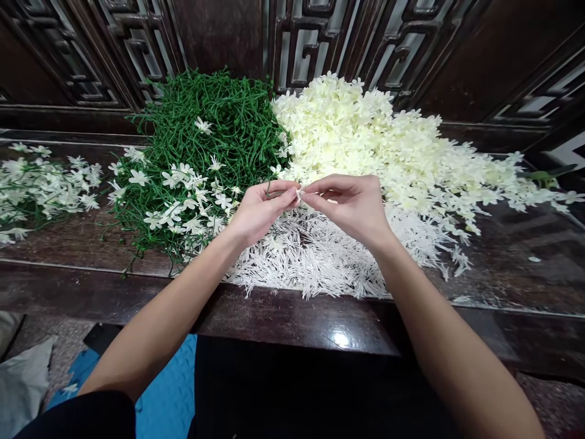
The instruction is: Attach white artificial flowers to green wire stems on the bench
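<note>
My left hand (pixel 260 210) pinches a thin green artificial stem (pixel 274 195), only a short length of which shows beside the fingers. The fingertips of my right hand (pixel 351 201) meet those of the left, closed on a small white flower piece (pixel 299 194). Whether that piece is a petal layer or a stamen is too small to tell. Below both hands spreads a heap of white stamen pieces (pixel 320 262). Behind the right hand rises a large pile of cream-white artificial blossoms (pixel 365 134). Green plastic stems (pixel 214 116) are heaped behind the left hand.
Several stems with white flowers (pixel 183 195) lie on the front of the green heap. Another bunch of white flowers (pixel 50 189) rests at the far left. Everything lies on a dark wooden bench (pixel 516 262) against a carved wooden back (pixel 223 36). A blue mat (pixel 169 378) shows below.
</note>
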Action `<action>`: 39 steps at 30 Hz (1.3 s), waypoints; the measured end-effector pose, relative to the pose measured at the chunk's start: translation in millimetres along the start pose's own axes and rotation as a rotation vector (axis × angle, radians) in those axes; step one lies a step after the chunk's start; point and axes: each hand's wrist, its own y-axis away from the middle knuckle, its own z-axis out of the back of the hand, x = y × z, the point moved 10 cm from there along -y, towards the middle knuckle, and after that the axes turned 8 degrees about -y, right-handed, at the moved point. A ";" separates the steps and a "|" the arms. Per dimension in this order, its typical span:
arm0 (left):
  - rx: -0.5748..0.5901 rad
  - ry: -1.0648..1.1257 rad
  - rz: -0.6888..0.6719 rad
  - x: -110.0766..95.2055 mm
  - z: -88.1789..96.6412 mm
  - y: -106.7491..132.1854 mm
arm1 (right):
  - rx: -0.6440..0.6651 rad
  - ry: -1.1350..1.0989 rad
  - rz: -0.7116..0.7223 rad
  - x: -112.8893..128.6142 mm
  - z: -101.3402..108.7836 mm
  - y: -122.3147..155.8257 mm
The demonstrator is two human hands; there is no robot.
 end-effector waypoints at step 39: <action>-0.030 -0.459 -0.209 -22.1 0.8 5.5 | 0.062 0.029 -0.104 0.1 0.0 0.7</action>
